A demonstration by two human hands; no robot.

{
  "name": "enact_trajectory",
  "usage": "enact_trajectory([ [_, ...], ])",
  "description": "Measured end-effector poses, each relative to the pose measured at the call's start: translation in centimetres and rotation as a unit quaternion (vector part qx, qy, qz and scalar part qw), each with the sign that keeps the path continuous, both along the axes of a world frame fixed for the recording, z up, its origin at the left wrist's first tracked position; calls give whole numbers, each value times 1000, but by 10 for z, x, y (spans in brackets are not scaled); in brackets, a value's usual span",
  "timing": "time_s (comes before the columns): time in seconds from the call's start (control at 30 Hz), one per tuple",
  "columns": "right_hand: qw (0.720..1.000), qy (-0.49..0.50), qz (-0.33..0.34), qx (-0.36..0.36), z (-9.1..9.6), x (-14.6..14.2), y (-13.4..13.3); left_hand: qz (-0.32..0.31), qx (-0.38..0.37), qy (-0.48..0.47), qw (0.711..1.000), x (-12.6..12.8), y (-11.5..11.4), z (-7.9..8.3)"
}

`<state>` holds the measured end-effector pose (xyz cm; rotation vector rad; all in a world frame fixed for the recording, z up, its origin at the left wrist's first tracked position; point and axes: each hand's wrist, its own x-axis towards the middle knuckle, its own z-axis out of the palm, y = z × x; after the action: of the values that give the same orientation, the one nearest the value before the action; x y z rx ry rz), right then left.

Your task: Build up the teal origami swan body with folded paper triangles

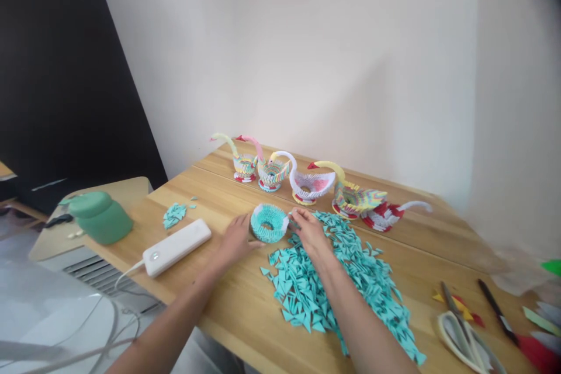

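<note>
A small teal ring of folded paper pieces [268, 222] stands on the wooden table [228, 298]. My left hand [236, 238] rests against its left side, fingers curled round it. My right hand [309, 232] touches its right side, fingertips pinched at the rim on a teal piece. Under and beside my right forearm spreads a big heap of loose teal folded triangles [346, 280].
Several finished paper swans [307, 182] line the table's back. A white power bank [176, 247] with cable, a green container [100, 217] and a small teal pile [174, 214] lie left. Scissors [462, 327], a pen [497, 310] and coloured scraps lie right.
</note>
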<state>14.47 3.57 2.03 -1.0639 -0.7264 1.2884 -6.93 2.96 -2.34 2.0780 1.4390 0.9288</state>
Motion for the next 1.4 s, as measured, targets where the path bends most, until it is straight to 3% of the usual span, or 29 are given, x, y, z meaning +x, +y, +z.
enact_trajectory([
  [0.1, 999, 32, -6, -4, 2, -6, 0, -6, -11, -43, 999, 3, 4, 6],
  [0.2, 998, 65, -2, 9, 18, -5, -11, -19, -37, -185, 982, 9, 1, 17],
  [0.27, 996, 89, 9, 22, 33, -2, -22, -54, -57, -338, 938, 19, -5, 31],
  [0.37, 989, 137, 42, 47, 55, 6, -39, -137, -105, -541, 823, 38, -16, 54],
  [0.43, 987, 141, 33, 65, 63, 19, -47, -170, -142, -578, 785, 50, -19, 66],
  [0.47, 989, 130, 13, 75, 66, 27, -50, -176, -145, -577, 784, 54, -19, 69],
  [0.53, 990, 95, -38, 93, 68, 44, -55, -176, -116, -547, 810, 62, -17, 69],
  [0.63, 990, 39, -86, 107, 66, 63, -64, -166, -53, -471, 865, 69, -14, 55],
  [0.77, 989, -51, -86, 107, 61, 64, -76, -174, -25, -385, 906, 74, -20, 27],
  [0.87, 987, -101, -72, 106, 54, 56, -83, -171, 14, -326, 930, 73, -27, 17],
  [1.13, 984, -150, -36, 93, 37, 52, -92, -187, 165, -198, 948, 71, -30, 30],
  [1.4, 973, -210, -55, 75, 40, 44, -94, -162, 109, -214, 957, 72, -27, 23],
])
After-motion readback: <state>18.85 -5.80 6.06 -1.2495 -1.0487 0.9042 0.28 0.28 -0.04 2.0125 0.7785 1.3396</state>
